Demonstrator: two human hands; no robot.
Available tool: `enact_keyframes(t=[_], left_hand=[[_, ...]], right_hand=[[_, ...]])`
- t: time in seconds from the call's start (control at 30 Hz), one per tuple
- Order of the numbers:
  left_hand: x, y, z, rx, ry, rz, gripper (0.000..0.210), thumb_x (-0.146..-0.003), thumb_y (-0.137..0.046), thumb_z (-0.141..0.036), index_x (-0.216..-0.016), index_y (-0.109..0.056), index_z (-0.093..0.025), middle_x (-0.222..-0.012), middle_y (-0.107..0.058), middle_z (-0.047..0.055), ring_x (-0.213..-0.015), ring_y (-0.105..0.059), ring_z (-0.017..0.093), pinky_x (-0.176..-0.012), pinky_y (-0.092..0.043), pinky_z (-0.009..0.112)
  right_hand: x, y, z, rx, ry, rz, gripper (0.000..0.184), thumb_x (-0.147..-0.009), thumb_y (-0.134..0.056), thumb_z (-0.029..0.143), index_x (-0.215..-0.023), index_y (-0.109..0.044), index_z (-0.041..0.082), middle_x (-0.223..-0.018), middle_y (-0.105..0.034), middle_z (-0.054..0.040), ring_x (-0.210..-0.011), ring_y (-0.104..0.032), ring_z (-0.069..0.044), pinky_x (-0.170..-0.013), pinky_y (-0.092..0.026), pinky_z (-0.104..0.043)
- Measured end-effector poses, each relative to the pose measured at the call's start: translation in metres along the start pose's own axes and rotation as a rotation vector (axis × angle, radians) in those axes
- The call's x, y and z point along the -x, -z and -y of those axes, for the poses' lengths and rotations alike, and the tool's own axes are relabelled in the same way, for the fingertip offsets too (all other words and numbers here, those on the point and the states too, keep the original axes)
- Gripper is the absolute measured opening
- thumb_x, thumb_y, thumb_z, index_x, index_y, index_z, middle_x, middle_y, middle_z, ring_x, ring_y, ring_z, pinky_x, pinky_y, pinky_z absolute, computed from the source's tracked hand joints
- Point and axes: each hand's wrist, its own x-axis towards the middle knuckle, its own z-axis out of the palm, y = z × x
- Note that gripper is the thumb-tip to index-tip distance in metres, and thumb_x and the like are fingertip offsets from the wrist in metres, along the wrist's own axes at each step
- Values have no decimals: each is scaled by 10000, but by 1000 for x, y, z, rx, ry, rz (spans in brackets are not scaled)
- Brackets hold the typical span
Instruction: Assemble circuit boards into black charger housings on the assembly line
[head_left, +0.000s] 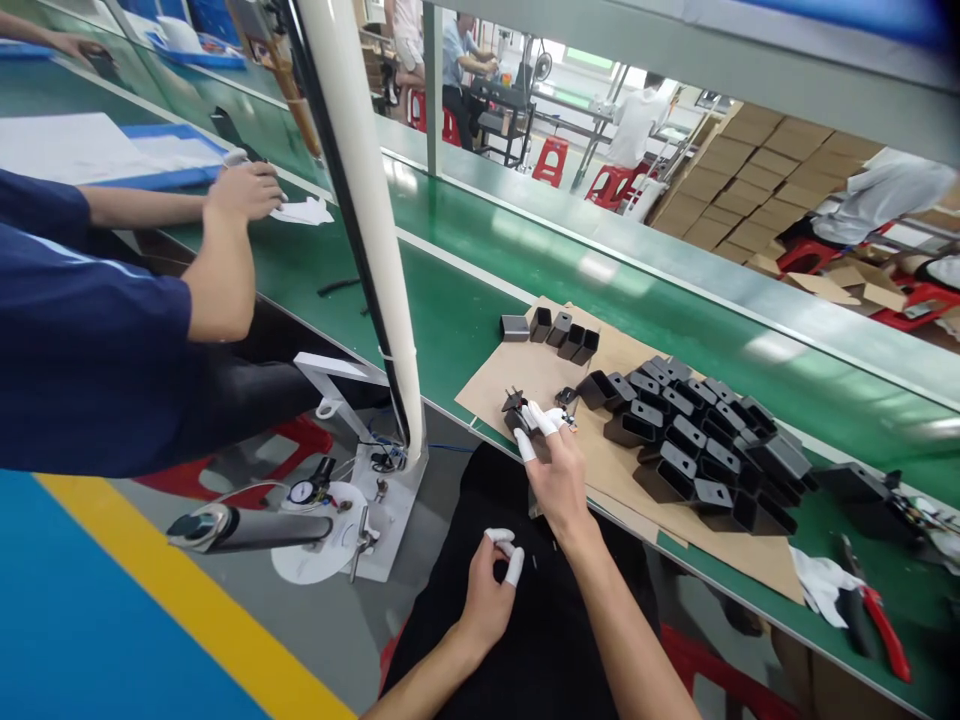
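My right hand (pixel 559 475), with white finger cots on its fingertips, reaches to the near edge of the cardboard sheet (pixel 487 385). Its fingers close around a black plug adapter (pixel 514 408) whose metal pins point up and away; the fingers partly cover it. Small electronic parts with wires (pixel 568 400) lie just beyond the fingertips. Over my lap, my left hand (pixel 487 595) is curled, thumb and finger in white cots bent toward each other; I see nothing between them.
Several black rectangular housings (pixel 679 430) crowd the cardboard, and a short row of housings (pixel 561 328) stands behind. Red-handled pliers (pixel 877 610) and a white cloth (pixel 823 585) lie at right. A white post (pixel 367 200) rises left, beside a co-worker's arm (pixel 225 260).
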Motion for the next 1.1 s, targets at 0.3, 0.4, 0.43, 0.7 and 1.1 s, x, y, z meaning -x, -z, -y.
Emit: enact_keyframes(t=[0.3, 0.4, 0.43, 0.7, 1.1], left_hand=[[-1, 0, 4, -21, 9, 13, 315, -959, -679, -454, -1139, -684, -195, -1052, -748, 82, -914, -734, 218, -914, -595, 397], [-1, 0, 3, -31, 12, 12, 299, -953, -683, -432, -1141, -687, -199, -1042, -751, 78, -901, -738, 221, -902, -599, 401], [-1, 0, 3, -35, 14, 13, 294, -953, -684, -426, -1141, -688, -200, -1038, -752, 76, -896, -739, 221, -899, -599, 402], [-3, 0, 2, -28, 23, 21, 302, -971, -662, -449, -1153, -682, -209, -1018, -743, 61, -917, -731, 221, -904, -587, 399], [-6, -10, -39, 98, -5, -3, 326, -961, -706, -466, -1139, -659, -196, -1013, -739, 70, -893, -732, 202, -866, -607, 359]], right_hand=[[8, 2, -1, -106, -47, -37, 248, -1036, -664, 291, -1229, -818, 265, -1139, -729, -132, -1132, -731, -291, -1062, -598, -472], [7, 0, 8, -313, -215, -62, 259, -1001, -720, 368, -1217, -822, 266, -1157, -759, -116, -1156, -730, -285, -1087, -581, -484], [6, 1, 14, -451, -334, -119, 297, -981, -749, 398, -1241, -810, 269, -1187, -766, -104, -1181, -723, -277, -1108, -567, -487], [-9, 49, 61, -1572, -1068, -232, 366, -911, -825, 386, -1260, -757, 302, -1310, -776, -10, -946, -748, -137, -1017, -638, -335], [-1, 53, 50, -1447, -979, -246, 273, -939, -798, 469, -1133, -777, 278, -1239, -788, -26, -1078, -737, -188, -1069, -614, -412]])
